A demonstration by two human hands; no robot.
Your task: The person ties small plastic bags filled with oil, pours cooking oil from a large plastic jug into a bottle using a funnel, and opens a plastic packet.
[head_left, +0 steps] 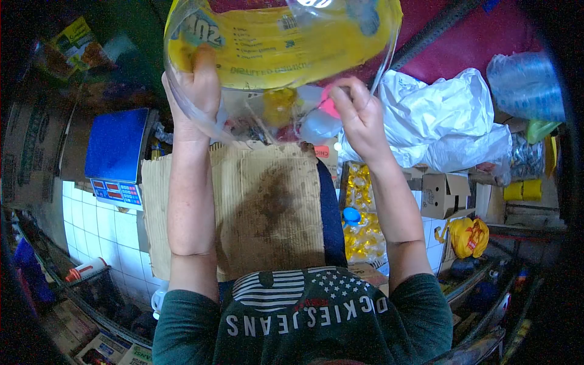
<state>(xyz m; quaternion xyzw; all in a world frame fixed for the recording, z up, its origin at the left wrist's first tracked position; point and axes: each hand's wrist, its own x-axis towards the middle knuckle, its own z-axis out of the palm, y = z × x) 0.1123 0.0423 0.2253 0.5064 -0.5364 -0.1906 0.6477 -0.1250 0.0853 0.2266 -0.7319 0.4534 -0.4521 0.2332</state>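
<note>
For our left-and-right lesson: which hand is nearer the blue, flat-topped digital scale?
Left. The left hand is up and right of the scale; the right hand is much farther right.

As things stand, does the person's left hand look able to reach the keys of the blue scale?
Probably not right now: the left hand grips the yellow-printed clear plastic. Once free, likely yes, because the blue scale stands beside the left forearm and nothing seems to cover its keys.
</note>
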